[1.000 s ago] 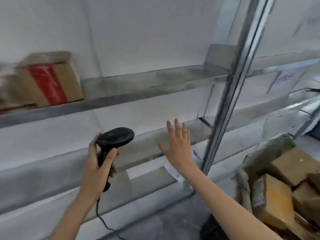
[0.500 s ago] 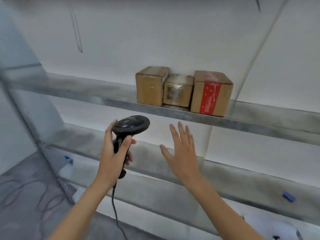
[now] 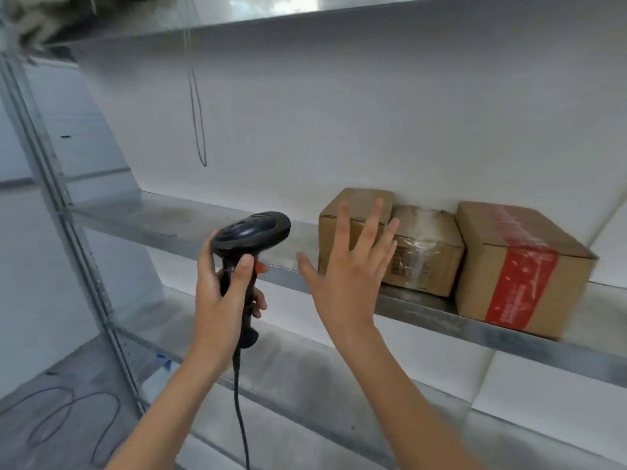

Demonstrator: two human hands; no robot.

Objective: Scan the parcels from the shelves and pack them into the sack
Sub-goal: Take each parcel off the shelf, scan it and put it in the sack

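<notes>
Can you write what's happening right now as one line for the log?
left hand: holds scanner | right hand: open, reaching toward left box | boxes on shelf: three

The left hand (image 3: pixel 220 293) grips a black scanner (image 3: pixel 251 232) by its handle, cable hanging below. The right hand (image 3: pixel 349 269), fingers spread, is raised before the left of three boxes (image 3: pixel 353 212) standing side by side on a metal shelf (image 3: pixel 190 218).
</notes>
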